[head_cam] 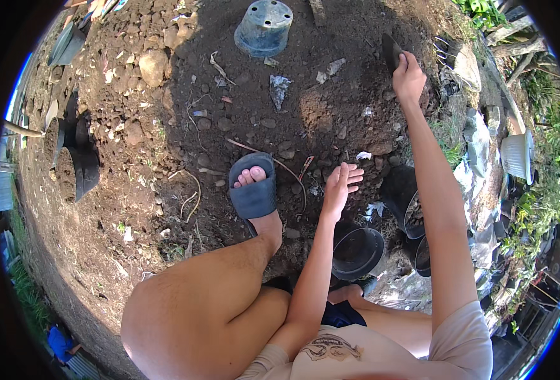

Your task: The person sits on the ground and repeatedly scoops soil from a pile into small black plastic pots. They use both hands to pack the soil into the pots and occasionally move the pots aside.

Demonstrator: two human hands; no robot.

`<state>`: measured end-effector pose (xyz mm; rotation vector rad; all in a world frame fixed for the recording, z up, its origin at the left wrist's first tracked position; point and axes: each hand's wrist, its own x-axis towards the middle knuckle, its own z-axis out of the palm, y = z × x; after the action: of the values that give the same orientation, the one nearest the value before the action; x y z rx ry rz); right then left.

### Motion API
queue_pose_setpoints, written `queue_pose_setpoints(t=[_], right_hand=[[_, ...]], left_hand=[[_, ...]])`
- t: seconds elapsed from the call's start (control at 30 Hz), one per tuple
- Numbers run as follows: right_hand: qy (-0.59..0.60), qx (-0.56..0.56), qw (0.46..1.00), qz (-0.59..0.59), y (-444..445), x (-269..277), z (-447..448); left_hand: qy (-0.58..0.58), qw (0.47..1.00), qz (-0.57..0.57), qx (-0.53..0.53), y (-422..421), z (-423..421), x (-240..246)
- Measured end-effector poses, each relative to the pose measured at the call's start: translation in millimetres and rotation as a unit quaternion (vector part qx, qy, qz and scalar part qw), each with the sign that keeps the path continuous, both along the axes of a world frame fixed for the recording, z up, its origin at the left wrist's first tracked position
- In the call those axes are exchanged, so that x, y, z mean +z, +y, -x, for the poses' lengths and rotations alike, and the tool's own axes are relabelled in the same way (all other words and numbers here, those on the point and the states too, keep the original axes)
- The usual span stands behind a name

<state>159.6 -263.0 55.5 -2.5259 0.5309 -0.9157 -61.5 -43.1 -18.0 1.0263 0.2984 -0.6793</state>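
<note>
My right hand [410, 78] reaches far forward on the right and grips a dark, flat piece [390, 51] that tapers to a rounded tip. Its material is hard to tell. Below it, my left hand [340, 190] hangs over the soil [256, 133] with fingers extended, holding nothing. A crumpled white scrap [364, 155] lies just beyond those fingers. Close by on the right are a black plastic pot lying tilted [398, 194] and a round black pot [359, 253]. My sandalled foot [253, 190] is planted left of my left hand.
An upturned plastic pot [264, 31] with drainage holes stands ahead. Soil-filled black grow bags [86, 171] are at left, near a large stone [153, 67]. Sticks and string [194, 190] lie on the ground. A white ribbed pot [516, 154] is far right. A person in blue [60, 343] is lower left.
</note>
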Motion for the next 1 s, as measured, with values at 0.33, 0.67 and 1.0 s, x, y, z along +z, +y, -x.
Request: queue_pose_setpoints(t=[0.33, 0.67, 1.0], right_hand=[[0.188, 0.008, 0.982, -0.021, 53, -48, -62], [0.233, 0.016, 0.865, -0.443, 67, -56, -101], [0.106, 0.002, 0.765, -0.636, 91, -21, -50]], left_hand=[[0.002, 0.999, -0.043, 0.006, 27, -37, -25], [-0.008, 0.999, -0.029, -0.022, 11, -45, -14], [0.000, 1.000, -0.010, 0.012, 13, -25, -8]])
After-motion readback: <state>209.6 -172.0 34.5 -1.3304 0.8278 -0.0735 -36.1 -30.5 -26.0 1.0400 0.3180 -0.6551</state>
